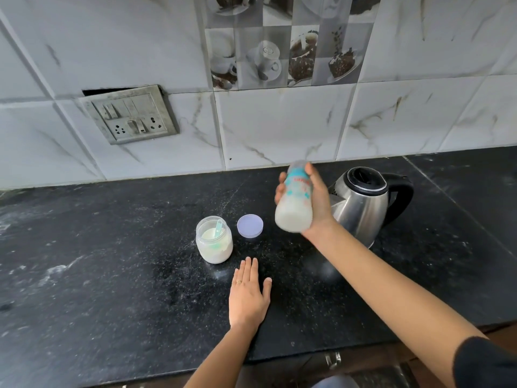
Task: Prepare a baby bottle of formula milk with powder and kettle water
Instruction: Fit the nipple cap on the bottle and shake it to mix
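Now right hand [314,200] clamped round milky baby bottle [294,204], raised beside kettle [363,204]; left hand [249,296] flat, fingers apart, on counter [112,275] near powder jar [214,239].

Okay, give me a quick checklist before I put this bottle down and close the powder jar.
1. Bottle gripped by right hand: ok.
2. Milk looks mixed, white throughout: ok.
3. Bottle top sealed: cannot tell, blurred.
4. Left hand free, flat on the counter: ok.
5. Lid within reach beside the jar: ok.
6. Scoop out of the jar: not ok, it sticks up inside.
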